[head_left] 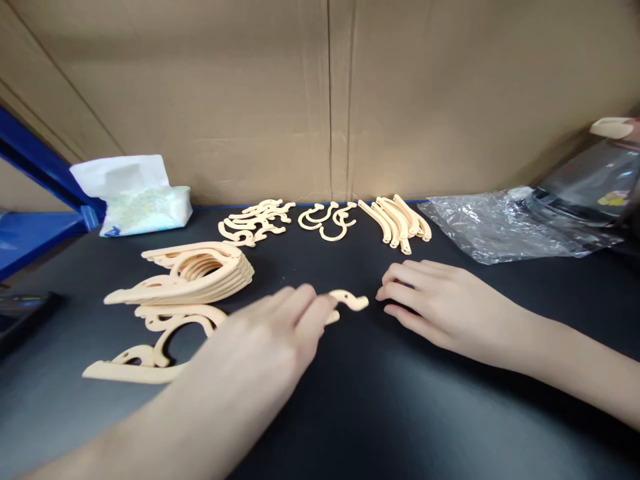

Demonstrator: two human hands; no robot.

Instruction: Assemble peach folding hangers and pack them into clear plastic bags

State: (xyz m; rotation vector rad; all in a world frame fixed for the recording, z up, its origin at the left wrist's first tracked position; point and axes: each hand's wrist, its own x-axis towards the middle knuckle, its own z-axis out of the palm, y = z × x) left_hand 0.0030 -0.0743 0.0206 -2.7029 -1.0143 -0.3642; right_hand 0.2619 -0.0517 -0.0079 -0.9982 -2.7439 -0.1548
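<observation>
My left hand (pixel 280 333) is closed round a small beige curved hanger part (pixel 350 299). The part's tip, with a dark hole, sticks out past my fingers; the rest is hidden. Just to its right, my right hand (pixel 430 303) hovers with fingers slightly bent and apart, nothing in it. Beside my left forearm lie a stack of folded beige hangers (pixel 200 280) and, nearer, another beige hanger (pixel 135 373), partly covered by my arm. Along the back are small wavy parts (pixel 257 220), hook-shaped parts (pixel 333 233) and a pile of long curved arms (pixel 397 223).
A tissue pack (pixel 147 207) sits at the back left by a blue metal frame (pixel 45 233). Clear plastic film (pixel 505 227) and a transparent container (pixel 595 180) occupy the back right. Cardboard (pixel 260 100) stands behind the black table (pixel 400 413).
</observation>
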